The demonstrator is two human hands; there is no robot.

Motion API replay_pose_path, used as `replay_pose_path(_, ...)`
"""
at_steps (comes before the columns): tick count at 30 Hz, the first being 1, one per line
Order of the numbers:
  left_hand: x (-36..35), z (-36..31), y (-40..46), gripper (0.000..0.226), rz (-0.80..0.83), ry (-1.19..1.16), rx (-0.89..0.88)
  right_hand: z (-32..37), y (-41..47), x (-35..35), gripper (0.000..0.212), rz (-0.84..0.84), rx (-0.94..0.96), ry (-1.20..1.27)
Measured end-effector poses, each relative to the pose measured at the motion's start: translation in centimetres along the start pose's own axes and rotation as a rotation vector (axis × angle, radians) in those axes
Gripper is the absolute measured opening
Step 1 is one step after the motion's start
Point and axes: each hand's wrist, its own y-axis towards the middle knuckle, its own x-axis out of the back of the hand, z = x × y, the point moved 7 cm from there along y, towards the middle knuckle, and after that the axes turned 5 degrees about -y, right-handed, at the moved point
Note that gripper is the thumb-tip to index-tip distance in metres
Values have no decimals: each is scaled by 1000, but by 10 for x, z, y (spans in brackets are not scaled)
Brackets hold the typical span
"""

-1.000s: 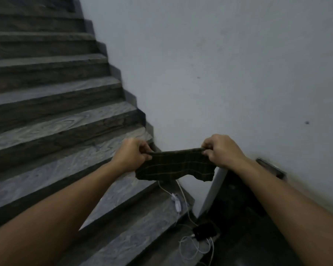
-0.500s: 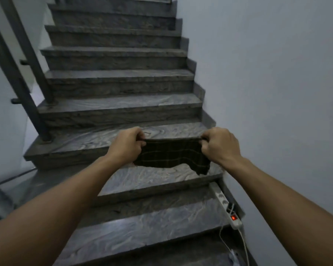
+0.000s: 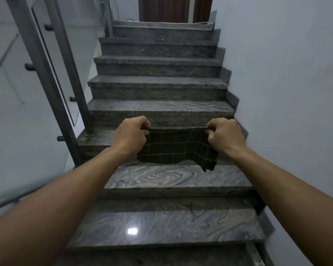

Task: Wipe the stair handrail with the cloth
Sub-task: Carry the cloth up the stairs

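- Nearest to us, two bare forearms reach out from the bottom corners, over polished marbled stair treads (image 3: 161,225) with a bright glint of light on the closest one.
- Left hand (image 3: 132,134) is fisted tight on the left top corner of the cloth (image 3: 176,148), fingers curled over the edge.
- Right hand (image 3: 224,136) does the same on the right top corner, pinching the hem between thumb and bent fingers.
- The cloth, dark with thin pale check lines, hangs stretched between the two hands in mid-air above the steps, touching nothing else; its lower edge droops unevenly, longer on the right.
- My read: pulling it taut like this opens it flat, ready to fold or lay over a rail, so this looks like preparation and not wiping yet.
- Off to the left, well apart from both hands, the grey metal handrail (image 3: 34,60) climbs on slanted posts, with a glass panel (image 3: 6,77) fixed by round studs behind it.
- Getting the cloth there calls for a swing left and a reach up, I'd say.
- Farther up, the steps narrow towards a landing and a brown wooden door (image 3: 162,9), with a plain pale wall (image 3: 286,83) on the right.
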Motion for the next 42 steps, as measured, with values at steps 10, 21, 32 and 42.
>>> replay_pose_path(10,87,-4,144,32,-122,-53,-62,75,197,26,7,-2,118,241)
replay_pose_path(21,216,41,306,21,-240,26,-93,221,377,32,20,3,292,267)
replay_pose_path(32,299,39,497,28,-291,77,-144,304,555,74,37,-98,320,257)
replay_pose_path(42,350,-9,664,30,-362,233,-191,340,725,111,32,-167,414,237)
